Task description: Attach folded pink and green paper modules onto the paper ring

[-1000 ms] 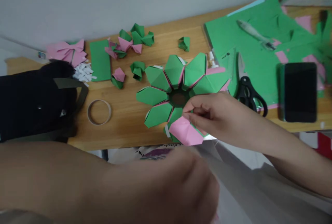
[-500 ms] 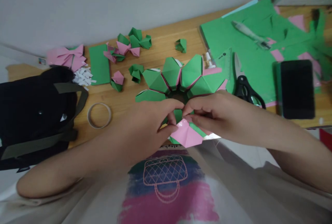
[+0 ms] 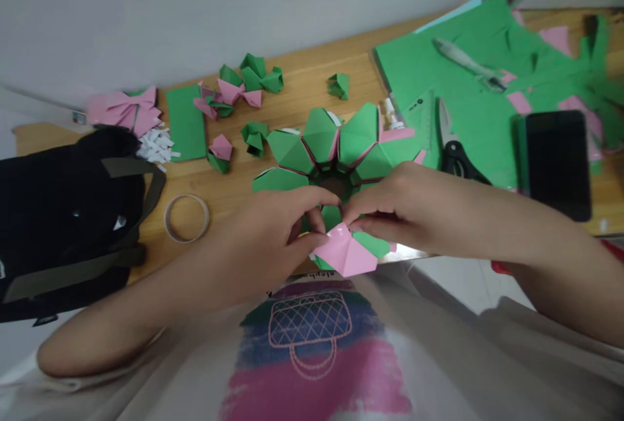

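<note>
A ring of folded green and pink paper pieces (image 3: 341,141) lies on the wooden table (image 3: 302,93) close to its near edge. At the ring's near side a pink folded piece (image 3: 344,252) sticks out over the table edge. My left hand (image 3: 273,232) pinches this pink piece from the left with thumb and fingers closed. My right hand (image 3: 390,203) pinches it from the right, fingertips meeting the left hand's at the ring's inner hole. The hands hide the ring's near pieces.
Loose folded green and pink pieces (image 3: 244,83) lie at the back. A tape ring (image 3: 186,217) and a black bag (image 3: 63,206) are at the left. Scissors (image 3: 455,148), a phone (image 3: 556,161), a pen (image 3: 468,63) and green paper sheets (image 3: 478,89) fill the right.
My left hand came up from the blurred foreground to the ring and closed on the pink piece. My right hand stayed pinched on it. The view shifted slightly.
</note>
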Demonstrator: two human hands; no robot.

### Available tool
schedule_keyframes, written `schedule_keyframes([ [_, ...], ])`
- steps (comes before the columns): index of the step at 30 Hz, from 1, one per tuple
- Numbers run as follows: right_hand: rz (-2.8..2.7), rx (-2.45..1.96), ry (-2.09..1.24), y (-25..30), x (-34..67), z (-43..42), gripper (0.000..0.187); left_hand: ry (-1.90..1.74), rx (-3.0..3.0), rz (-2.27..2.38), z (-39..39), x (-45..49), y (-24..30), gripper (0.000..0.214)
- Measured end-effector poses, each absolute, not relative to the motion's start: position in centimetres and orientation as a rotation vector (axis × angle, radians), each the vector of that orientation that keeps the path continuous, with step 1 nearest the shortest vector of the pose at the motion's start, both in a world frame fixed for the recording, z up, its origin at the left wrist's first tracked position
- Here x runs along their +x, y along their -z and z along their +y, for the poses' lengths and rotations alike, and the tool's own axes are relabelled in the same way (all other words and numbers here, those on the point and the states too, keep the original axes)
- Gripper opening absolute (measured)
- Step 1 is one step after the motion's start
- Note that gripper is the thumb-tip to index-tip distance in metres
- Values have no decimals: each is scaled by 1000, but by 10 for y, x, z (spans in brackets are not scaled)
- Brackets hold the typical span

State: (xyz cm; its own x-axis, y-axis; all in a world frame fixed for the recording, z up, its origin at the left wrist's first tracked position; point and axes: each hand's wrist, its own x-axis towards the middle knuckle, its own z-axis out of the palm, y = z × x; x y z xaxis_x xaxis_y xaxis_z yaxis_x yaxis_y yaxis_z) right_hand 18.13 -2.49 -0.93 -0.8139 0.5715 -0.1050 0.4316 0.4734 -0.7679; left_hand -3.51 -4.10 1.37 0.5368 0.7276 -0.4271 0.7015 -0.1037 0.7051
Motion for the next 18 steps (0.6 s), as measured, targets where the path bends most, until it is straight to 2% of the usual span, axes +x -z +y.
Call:
schedule_keyframes([
  [11,-2705,-1069,-1124,-1,177,-33,29,-30,1853,1152,-42,-32,-15,24],
  [15,-2750,-1235,-814,-4,170,-49,25,-77,1917,1115,-43,-30,-17,21],
  [18,-2529,-1332,-604,-6,161,-67,23,-108,1920,1117,-44,-28,-17,19],
])
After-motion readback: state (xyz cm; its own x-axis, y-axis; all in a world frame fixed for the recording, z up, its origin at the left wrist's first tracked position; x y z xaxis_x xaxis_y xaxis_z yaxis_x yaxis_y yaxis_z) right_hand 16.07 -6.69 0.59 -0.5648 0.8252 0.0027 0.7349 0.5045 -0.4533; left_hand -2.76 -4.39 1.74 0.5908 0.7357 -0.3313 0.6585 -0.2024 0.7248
